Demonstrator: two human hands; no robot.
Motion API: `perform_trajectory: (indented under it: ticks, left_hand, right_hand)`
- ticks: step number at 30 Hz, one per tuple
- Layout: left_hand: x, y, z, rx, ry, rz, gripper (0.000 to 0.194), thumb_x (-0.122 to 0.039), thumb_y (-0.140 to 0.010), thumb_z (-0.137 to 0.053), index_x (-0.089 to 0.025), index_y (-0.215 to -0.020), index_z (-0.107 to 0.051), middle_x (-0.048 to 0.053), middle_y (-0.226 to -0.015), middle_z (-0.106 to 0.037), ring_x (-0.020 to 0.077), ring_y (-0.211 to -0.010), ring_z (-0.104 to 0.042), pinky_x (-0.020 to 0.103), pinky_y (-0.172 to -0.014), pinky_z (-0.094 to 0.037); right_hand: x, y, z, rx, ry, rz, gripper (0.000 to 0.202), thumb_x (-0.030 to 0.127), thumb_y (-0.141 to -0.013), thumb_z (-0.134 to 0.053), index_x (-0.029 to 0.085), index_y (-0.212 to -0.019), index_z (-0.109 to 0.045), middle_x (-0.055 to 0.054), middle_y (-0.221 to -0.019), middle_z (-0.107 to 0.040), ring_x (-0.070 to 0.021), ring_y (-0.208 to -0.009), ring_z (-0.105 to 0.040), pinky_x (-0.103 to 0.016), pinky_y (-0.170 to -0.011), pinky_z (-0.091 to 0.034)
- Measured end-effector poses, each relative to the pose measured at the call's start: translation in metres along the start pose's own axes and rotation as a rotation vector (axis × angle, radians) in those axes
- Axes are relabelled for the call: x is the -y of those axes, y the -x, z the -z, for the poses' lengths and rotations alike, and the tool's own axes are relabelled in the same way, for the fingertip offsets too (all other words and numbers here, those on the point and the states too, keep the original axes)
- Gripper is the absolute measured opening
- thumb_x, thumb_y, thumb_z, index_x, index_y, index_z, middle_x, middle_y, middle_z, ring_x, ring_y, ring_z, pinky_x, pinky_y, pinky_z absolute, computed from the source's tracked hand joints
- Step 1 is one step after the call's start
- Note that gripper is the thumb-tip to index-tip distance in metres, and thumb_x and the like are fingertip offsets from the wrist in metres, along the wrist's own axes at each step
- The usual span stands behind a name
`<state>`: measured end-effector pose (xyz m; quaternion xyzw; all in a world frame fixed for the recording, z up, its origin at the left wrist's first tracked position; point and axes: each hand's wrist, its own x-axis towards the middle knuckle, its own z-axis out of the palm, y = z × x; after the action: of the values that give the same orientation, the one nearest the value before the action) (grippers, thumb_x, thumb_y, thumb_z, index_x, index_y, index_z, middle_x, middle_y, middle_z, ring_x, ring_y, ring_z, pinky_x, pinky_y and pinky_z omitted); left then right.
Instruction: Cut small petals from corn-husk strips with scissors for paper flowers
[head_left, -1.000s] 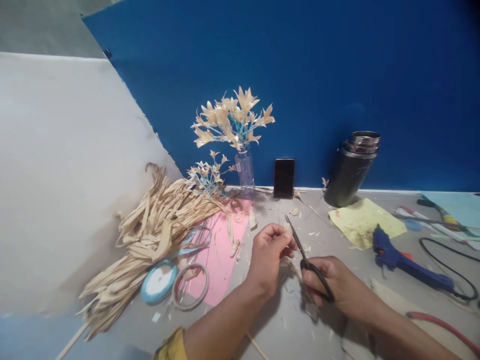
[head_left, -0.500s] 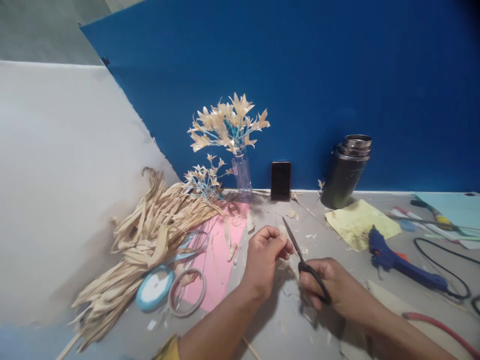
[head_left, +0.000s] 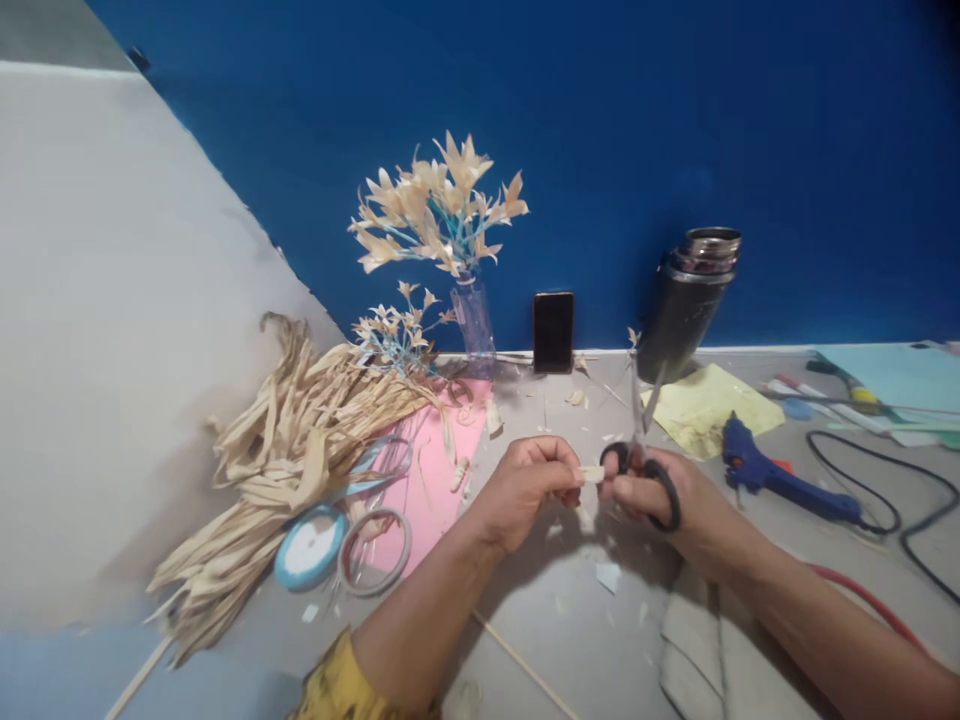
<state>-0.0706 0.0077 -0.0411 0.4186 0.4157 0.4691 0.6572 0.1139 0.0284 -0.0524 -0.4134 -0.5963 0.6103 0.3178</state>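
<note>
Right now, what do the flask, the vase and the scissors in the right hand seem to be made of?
Flask: probably metal, with a dark satin body and a shiny silvery neck.
Vase: likely plastic, see-through with glossy streaks, though glass is possible.
Scissors: black, probably plastic handles; the blades look like metal, being pale and silvery, but they are blurred.

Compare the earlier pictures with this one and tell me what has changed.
The scissors, still in the right hand, have swung away from the left hand, their blades now spread. The pale strip, upright in the left fingertips before, now points sideways toward the right fingers. Nothing visibly let go. Phone, flask and glue gun stayed put.
</note>
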Motion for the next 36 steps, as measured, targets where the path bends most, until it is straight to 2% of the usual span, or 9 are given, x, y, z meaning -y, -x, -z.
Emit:
perform_trajectory:
  ticks: [5,10,12,15,17,20,24,31,36]
  left_hand:
    - [0.002,0.001,-0.003,0.065,-0.092,0.068,0.013,-0.022,-0.062,-0.074,-0.016,-0.059,-0.062,0.0,-0.055,-0.055,0.0102,-0.052,-0.049,0.024,-0.056,-0.036]
    - [0.001,-0.001,-0.003,0.018,0.101,0.121,0.018,-0.026,-0.064,-0.077,-0.016,-0.065,-0.063,0.002,-0.068,-0.06,0.0126,-0.063,-0.057,0.028,-0.066,-0.046]
    - [-0.002,-0.002,-0.002,-0.008,0.166,0.115,0.019,-0.025,-0.063,-0.077,-0.015,-0.064,-0.062,0.005,-0.075,-0.064,0.0151,-0.069,-0.06,0.031,-0.071,-0.049]
    - [-0.009,-0.001,0.001,-0.058,0.228,0.048,0.017,-0.023,-0.061,-0.077,-0.014,-0.062,-0.062,0.004,-0.074,-0.064,0.0157,-0.069,-0.062,0.031,-0.071,-0.049]
    - [-0.012,-0.001,0.003,-0.09,0.245,-0.011,0.016,-0.021,-0.062,-0.075,-0.014,-0.06,-0.062,0.004,-0.071,-0.065,0.015,-0.066,-0.062,0.03,-0.069,-0.049]
    - [-0.016,-0.002,0.005,-0.115,0.236,-0.103,0.013,-0.019,-0.064,-0.072,-0.014,-0.059,-0.061,0.003,-0.069,-0.065,0.0142,-0.063,-0.061,0.03,-0.067,-0.048]
    - [-0.017,-0.002,0.006,-0.156,0.191,-0.188,0.011,-0.017,-0.065,-0.07,-0.014,-0.06,-0.061,0.002,-0.068,-0.065,0.0132,-0.062,-0.061,0.028,-0.066,-0.049]
    - [-0.016,-0.001,0.005,-0.174,0.146,-0.221,0.013,-0.016,-0.067,-0.072,-0.014,-0.062,-0.059,0.0,-0.066,-0.062,0.0122,-0.062,-0.061,0.028,-0.067,-0.049]
    - [-0.012,-0.002,0.007,-0.197,0.078,-0.253,0.012,-0.016,-0.07,-0.07,-0.015,-0.065,-0.059,0.0,-0.068,-0.061,0.0126,-0.064,-0.062,0.029,-0.07,-0.05]
  right_hand:
    - [0.003,0.001,-0.003,-0.105,-0.04,0.005,0.029,0.041,-0.07,-0.074,0.019,-0.083,-0.061,0.005,-0.062,-0.05,-0.0111,-0.055,-0.04,-0.024,-0.052,-0.031]
    - [0.003,0.002,-0.002,-0.218,0.002,0.044,0.027,0.043,-0.071,-0.072,0.02,-0.081,-0.061,0.004,-0.063,-0.052,-0.0123,-0.056,-0.042,-0.025,-0.053,-0.033]
    - [0.001,0.002,0.0,-0.135,0.045,0.03,0.032,0.05,-0.077,-0.068,0.02,-0.079,-0.062,0.004,-0.061,-0.053,-0.0119,-0.054,-0.04,-0.025,-0.052,-0.031]
    - [-0.004,0.002,0.002,0.157,0.051,0.01,0.048,0.064,-0.086,-0.054,0.017,-0.079,-0.063,-0.002,-0.065,-0.061,-0.0126,-0.055,-0.042,-0.025,-0.051,-0.03]
    - [-0.008,0.002,0.002,0.338,0.01,-0.001,0.056,0.071,-0.085,-0.05,0.017,-0.081,-0.063,-0.003,-0.065,-0.064,-0.0129,-0.055,-0.043,-0.025,-0.051,-0.03]
    - [-0.011,0.004,0.001,0.471,-0.021,-0.019,0.062,0.076,-0.081,-0.051,0.016,-0.078,-0.062,-0.003,-0.06,-0.062,-0.0115,-0.05,-0.04,-0.024,-0.047,-0.025]
    - [-0.01,0.006,0.001,0.478,-0.016,-0.035,0.062,0.076,-0.08,-0.053,0.015,-0.074,-0.061,-0.002,-0.057,-0.061,-0.0101,-0.049,-0.037,-0.025,-0.047,-0.022]
    - [-0.014,0.005,0.005,0.479,0.059,-0.085,0.053,0.066,-0.083,-0.058,0.015,-0.068,-0.058,-0.002,-0.051,-0.058,-0.0102,-0.048,-0.039,-0.025,-0.048,-0.025]
    - [-0.013,0.004,0.005,0.469,0.088,-0.077,0.057,0.07,-0.082,-0.057,0.015,-0.066,-0.056,0.0,-0.05,-0.056,-0.0091,-0.047,-0.037,-0.025,-0.047,-0.022]
